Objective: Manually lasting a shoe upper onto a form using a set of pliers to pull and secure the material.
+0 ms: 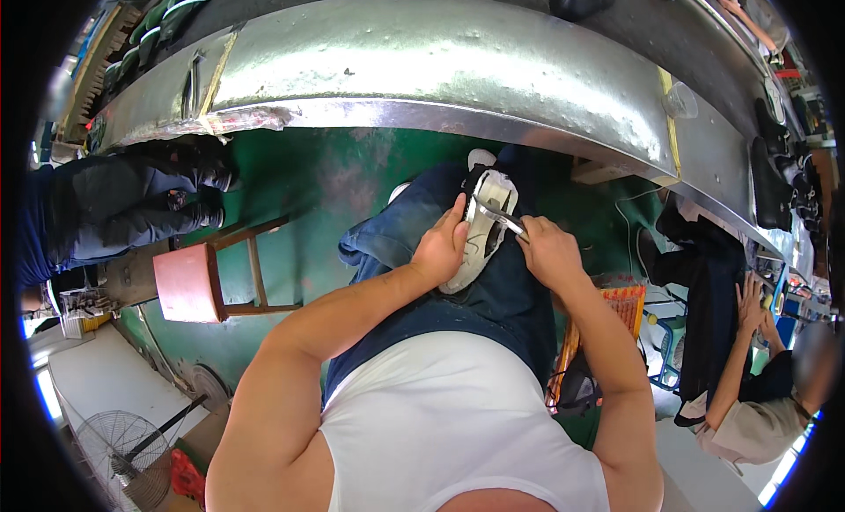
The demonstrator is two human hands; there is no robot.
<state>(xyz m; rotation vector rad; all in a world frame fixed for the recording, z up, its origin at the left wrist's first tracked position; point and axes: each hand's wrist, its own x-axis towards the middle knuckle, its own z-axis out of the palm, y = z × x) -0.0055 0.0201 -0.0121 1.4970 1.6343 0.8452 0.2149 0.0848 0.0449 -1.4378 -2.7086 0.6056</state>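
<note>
A light grey and beige shoe (478,248) lies over my lap, tilted, with its pale bottom or opening side partly turned up and dark parts along its edge. My left hand (443,248) is closed on the shoe's left side, its fingers partly hidden behind it. In my right hand (553,252) is a shiny metal tool that looks like pliers (502,216). The tool's head meets the shoe near its upper middle. My right fingers wrap round the handles, so their exact shape is hidden.
A metal-covered bench (440,67) crosses in front of me. At left stand a red-topped stool (188,281), a person in dark trousers (123,199) and a fan (123,459). Another person (748,397) sits at right. Black shoes (768,182) lie beyond the bench's right end.
</note>
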